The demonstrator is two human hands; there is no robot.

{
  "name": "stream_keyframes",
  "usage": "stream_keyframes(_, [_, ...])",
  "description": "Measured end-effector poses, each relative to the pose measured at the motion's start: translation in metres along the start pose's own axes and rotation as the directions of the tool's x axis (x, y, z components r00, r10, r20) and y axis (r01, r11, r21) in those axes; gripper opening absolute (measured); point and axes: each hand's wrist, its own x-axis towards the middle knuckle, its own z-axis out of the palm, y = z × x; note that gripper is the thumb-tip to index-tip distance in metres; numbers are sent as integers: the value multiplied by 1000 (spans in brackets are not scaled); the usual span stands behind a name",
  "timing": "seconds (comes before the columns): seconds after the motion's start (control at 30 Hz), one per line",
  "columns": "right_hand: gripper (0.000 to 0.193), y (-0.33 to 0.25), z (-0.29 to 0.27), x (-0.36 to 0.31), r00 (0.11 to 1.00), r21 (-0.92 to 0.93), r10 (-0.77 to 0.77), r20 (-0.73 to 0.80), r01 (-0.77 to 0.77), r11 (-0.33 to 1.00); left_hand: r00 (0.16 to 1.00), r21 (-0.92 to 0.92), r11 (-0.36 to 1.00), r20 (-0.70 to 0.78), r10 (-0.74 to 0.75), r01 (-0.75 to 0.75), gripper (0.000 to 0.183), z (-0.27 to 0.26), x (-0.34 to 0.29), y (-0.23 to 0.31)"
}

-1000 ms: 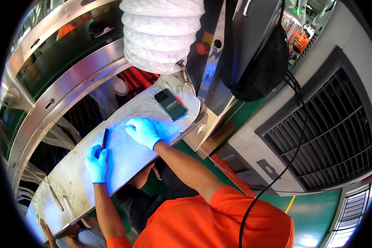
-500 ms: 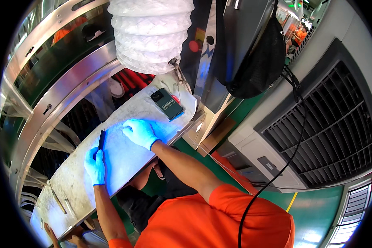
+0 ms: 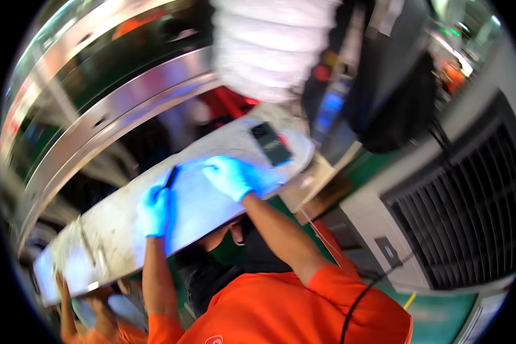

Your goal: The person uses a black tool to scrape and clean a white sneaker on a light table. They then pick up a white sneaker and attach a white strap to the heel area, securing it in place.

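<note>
White gloves, tinted blue by the light, cover both hands over a long pale worktable (image 3: 117, 200). My left hand (image 3: 153, 212) is closed round the near end of a slim dark bar (image 3: 171, 175), which points away from me across the tabletop. Right of it, my right hand (image 3: 230, 176) rests low over the brightly lit surface with its fingers curled together. Anything in that grip is hidden by the glove and by blur. Beyond the right hand, a dark smartphone (image 3: 271, 144) lies back side up near the table's right end.
A white ribbed duct (image 3: 275, 49) hangs above the far right end. Along the far side curves a metal rail (image 3: 137, 106). A large grey vented unit (image 3: 458, 195) stands at right. At lower left, a co-worker's arm (image 3: 64, 304) reaches the table, near thin tools (image 3: 87, 243).
My view has swung, so the whole scene sits farther right and is blurred. More of the co-worker shows. Both hands keep about the same places on the table, the left still holding the bar.
</note>
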Motion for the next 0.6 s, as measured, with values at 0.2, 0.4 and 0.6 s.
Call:
stream_keyframes(0.2, [27,13,-4,-3,1000,56,-7,-2,7,998,992,37,994,64,-105,103,38,-5,-2,19])
stream_keyframes(0.4, [27,10,-2,-3,999,42,19,34,-21,999,987,-6,991,87,-132,133,43,-13,-5,16])
stream_keyframes(0.6, [27,5,-6,-1,998,66,59,32,-61,996,991,37,999,125,-37,32,39,-19,-2,29])
